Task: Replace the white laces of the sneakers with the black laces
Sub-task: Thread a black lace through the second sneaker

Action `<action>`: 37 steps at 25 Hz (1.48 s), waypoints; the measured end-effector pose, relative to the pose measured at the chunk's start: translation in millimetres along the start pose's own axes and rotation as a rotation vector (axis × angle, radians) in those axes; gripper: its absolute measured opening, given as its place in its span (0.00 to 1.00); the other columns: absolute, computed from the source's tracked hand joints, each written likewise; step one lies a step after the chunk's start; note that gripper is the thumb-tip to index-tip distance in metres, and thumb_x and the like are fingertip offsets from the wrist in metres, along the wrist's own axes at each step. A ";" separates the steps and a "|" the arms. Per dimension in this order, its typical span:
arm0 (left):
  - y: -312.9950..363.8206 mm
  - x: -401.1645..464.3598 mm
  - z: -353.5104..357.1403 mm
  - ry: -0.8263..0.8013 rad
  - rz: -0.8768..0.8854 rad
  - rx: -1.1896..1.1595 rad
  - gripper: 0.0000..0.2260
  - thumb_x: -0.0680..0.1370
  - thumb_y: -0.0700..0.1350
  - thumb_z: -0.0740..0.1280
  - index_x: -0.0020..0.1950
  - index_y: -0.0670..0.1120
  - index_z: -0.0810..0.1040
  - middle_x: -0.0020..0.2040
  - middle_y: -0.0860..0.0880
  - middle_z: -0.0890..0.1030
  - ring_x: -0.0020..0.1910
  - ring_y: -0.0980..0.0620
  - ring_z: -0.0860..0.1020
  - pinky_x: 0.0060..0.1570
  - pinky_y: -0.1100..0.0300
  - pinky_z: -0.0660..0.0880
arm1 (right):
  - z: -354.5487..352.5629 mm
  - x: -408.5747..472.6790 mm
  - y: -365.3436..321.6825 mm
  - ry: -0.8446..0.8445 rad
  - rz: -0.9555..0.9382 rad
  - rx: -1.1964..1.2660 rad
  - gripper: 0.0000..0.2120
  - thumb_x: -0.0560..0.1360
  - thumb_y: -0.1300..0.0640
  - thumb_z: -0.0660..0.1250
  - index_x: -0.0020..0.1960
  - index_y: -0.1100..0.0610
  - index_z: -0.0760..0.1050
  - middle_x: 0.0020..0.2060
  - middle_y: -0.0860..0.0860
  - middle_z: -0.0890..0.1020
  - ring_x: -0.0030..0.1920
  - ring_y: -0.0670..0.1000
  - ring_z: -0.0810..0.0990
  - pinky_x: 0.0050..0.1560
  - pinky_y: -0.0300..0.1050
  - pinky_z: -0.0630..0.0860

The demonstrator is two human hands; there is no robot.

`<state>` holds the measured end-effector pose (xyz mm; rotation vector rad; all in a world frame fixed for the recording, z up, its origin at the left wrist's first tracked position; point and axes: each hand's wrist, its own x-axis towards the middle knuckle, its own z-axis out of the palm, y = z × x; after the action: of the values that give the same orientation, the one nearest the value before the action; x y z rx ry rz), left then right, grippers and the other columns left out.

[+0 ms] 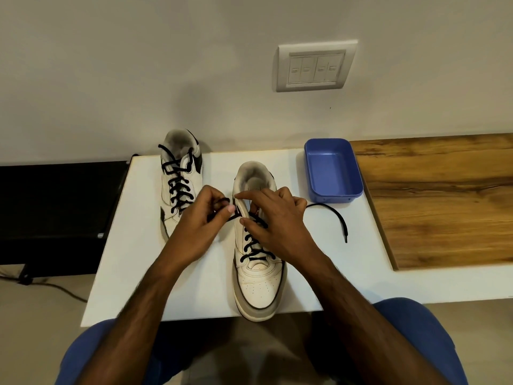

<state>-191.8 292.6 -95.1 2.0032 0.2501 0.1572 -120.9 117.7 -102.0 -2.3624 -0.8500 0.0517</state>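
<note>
On near sneaker (259,279): left hand (198,222) pinches black lace (331,213).

Both white sneakers, the near sneaker (259,276) and the far sneaker (180,179), have black trim and black laces (334,213). The table (194,287) is white, the tub (333,170) blue, the counter (444,201) brown wood-grain, and the switch plate (316,66) cream.

A: What is the person wearing?

B: Blue trousers (410,329) cover both thighs at the bottom of the view. The forearms are bare, with no sleeves showing.

A: Anything on the hands?

B: The left hand (194,226) and right hand (280,220) are bare, with short, plain nails. No rings, watch or bracelets show on either wrist.
</note>
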 end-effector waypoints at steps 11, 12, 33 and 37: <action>7.4 4.3 -15.2 0.197 0.126 -0.626 0.06 0.74 0.45 0.62 0.38 0.45 0.68 0.41 0.51 0.74 0.41 0.52 0.72 0.43 0.63 0.70 | -2.7 0.1 0.9 -0.019 0.001 -0.001 0.20 0.77 0.43 0.68 0.68 0.37 0.70 0.53 0.36 0.75 0.59 0.44 0.66 0.55 0.45 0.51; 10.2 3.1 -21.3 0.242 0.123 -0.850 0.07 0.76 0.42 0.59 0.38 0.46 0.66 0.41 0.50 0.76 0.41 0.50 0.74 0.43 0.61 0.72 | -2.6 0.1 1.2 -0.019 0.000 -0.001 0.20 0.77 0.43 0.69 0.68 0.37 0.70 0.52 0.35 0.73 0.59 0.44 0.66 0.55 0.45 0.51; -7.2 2.9 8.7 0.118 0.033 0.064 0.10 0.81 0.47 0.66 0.41 0.45 0.74 0.41 0.50 0.73 0.39 0.57 0.72 0.41 0.67 0.67 | -8.3 0.1 7.7 -0.052 -0.016 -0.029 0.23 0.76 0.42 0.69 0.69 0.37 0.69 0.60 0.38 0.75 0.59 0.45 0.67 0.55 0.46 0.53; -11.2 2.5 -12.5 0.239 -0.029 0.225 0.10 0.78 0.47 0.73 0.39 0.47 0.75 0.36 0.51 0.77 0.36 0.56 0.74 0.39 0.64 0.69 | -16.2 0.9 15.4 -0.123 -0.036 -0.044 0.24 0.76 0.40 0.69 0.71 0.35 0.67 0.64 0.36 0.73 0.59 0.43 0.65 0.55 0.45 0.52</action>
<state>-193.3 308.8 -99.8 2.2031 0.4662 0.3650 -107.6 100.3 -97.6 -2.4042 -0.9614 0.1662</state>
